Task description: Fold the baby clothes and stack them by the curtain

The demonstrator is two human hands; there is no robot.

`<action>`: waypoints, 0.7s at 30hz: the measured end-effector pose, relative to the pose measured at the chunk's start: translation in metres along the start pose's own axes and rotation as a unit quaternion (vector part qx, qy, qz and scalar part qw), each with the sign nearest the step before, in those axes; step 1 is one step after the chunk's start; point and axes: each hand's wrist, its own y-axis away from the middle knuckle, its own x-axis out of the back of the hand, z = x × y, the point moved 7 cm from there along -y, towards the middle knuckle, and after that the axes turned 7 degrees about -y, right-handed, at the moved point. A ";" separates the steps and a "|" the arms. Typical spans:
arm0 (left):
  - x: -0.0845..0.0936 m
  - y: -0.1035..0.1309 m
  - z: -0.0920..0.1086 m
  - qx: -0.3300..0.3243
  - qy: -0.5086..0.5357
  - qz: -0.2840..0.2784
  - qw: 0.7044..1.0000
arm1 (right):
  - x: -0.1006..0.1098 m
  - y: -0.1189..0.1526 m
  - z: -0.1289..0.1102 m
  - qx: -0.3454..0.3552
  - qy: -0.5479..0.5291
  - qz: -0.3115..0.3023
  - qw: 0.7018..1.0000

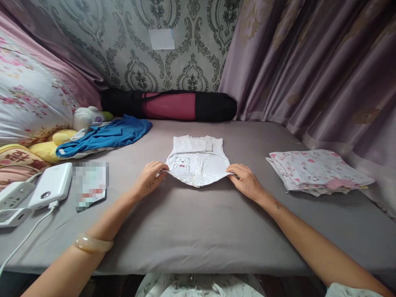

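Note:
A small white garment [210, 165] with a line-drawn bear on its front lies in the middle of the grey sheet, its sleeves folded across the top. My left hand [152, 178] pinches the near left corner of the garment. At the near right corner, my right hand [246, 179] has its fingers closed on the fabric. Between the two hands the near edge hangs in a shallow curve.
Folded printed cloths [321, 171] are stacked on the right. On the left lie a blue garment [114, 134], a phone-like object [92, 185], a white power bank [52, 185] with a cable, and a power strip [15, 194]. A black and red bag [168, 106] lies along the wall.

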 end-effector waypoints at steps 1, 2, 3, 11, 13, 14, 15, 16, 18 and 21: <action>0.001 -0.002 -0.002 0.022 0.021 0.007 1.000 | 0.002 -0.003 0.002 -0.013 -0.030 0.019 0.999; 0.003 -0.004 -0.004 0.043 0.043 0.016 0.998 | 0.004 -0.007 0.005 -0.028 -0.061 0.038 0.997; 0.005 -0.006 -0.004 0.064 0.067 0.027 0.995 | 0.005 -0.011 0.008 -0.044 -0.088 0.055 0.994; 0.007 -0.041 -0.004 0.165 0.209 0.091 0.960 | 0.000 -0.047 0.028 -0.160 -0.181 0.100 0.965; 0.002 -0.050 -0.008 0.179 0.224 0.107 0.952 | -0.002 -0.058 0.033 -0.154 -0.205 0.116 0.960; 0.000 -0.055 -0.011 0.184 0.229 0.117 0.949 | -0.004 -0.063 0.036 -0.153 -0.216 0.122 0.957; -0.003 -0.059 -0.014 0.189 0.235 0.127 0.945 | -0.005 -0.068 0.040 -0.154 -0.225 0.126 0.954; -0.006 -0.063 -0.017 0.193 0.240 0.136 0.942 | -0.007 -0.072 0.044 -0.155 -0.235 0.130 0.951; -0.011 -0.072 -0.022 0.201 0.246 0.150 0.936 | -0.010 -0.082 0.051 -0.155 -0.254 0.137 0.945; -0.017 -0.084 -0.027 0.210 0.243 0.164 0.933 | -0.014 -0.094 0.060 -0.156 -0.274 0.146 0.938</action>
